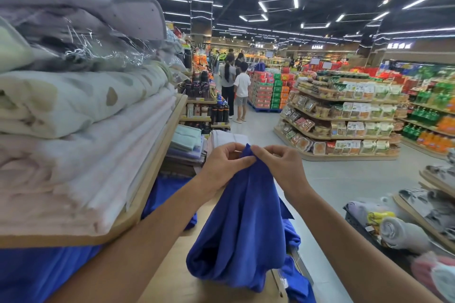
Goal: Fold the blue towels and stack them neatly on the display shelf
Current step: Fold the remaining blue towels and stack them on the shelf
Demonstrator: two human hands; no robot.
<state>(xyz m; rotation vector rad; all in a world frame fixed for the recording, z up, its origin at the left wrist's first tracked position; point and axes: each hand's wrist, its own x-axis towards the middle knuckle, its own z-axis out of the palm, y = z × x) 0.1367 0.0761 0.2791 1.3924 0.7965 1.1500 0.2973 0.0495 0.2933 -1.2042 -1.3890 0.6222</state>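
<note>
A blue towel (241, 224) hangs bunched in front of me, its lower end resting on the wooden display shelf (172, 270). My left hand (222, 163) and my right hand (280, 165) pinch its top edge close together, fingertips nearly touching. More blue towels lie on the shelf: a pile (170, 194) behind my left forearm, another mass (32, 275) under the upper shelf at the lower left, and some (293, 248) draped over the shelf's right edge.
An upper wooden shelf (157, 160) at left carries thick folded quilts (73, 110). Folded pale towels (187, 141) lie farther along. Rolled blankets (403, 233) sit in a bin at right. Shoppers (236, 88) stand in the aisle by snack shelves (344, 120).
</note>
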